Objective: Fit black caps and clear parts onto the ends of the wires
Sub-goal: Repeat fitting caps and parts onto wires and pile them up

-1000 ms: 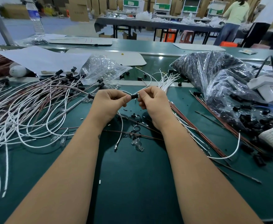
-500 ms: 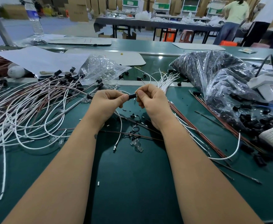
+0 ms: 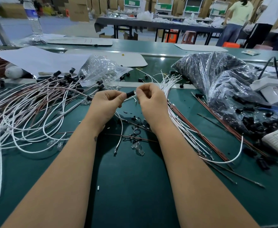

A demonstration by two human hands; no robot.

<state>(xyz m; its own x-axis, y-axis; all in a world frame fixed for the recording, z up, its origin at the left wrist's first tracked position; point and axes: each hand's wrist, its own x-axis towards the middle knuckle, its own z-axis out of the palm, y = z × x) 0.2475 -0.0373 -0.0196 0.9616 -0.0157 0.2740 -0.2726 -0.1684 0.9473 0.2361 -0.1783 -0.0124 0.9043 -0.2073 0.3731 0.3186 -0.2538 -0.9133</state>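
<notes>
A small black cap (image 3: 129,94) sits between my two hands above the green table (image 3: 135,186). My left hand (image 3: 106,102) pinches its left end, and a white wire (image 3: 121,129) hangs down from that hand. My right hand (image 3: 149,97) pinches a small clear part (image 3: 135,92) at the cap's right end. A pile of capped wires (image 3: 36,102) spreads over the left of the table. Bare white wires (image 3: 169,81) fan out behind my right hand. A loose clear part (image 3: 137,148) lies on the table between my forearms.
A clear bag of clear parts (image 3: 100,71) lies behind my left hand. A big bag of black caps (image 3: 220,79) sits at the right, with loose caps (image 3: 256,124) spilled beside it. Brown wires (image 3: 200,134) run along the right. A white device (image 3: 270,89) stands at the far right.
Both hands have drifted slightly up and away from me with the cap still between them. The clear part now shows at the cap's right end.
</notes>
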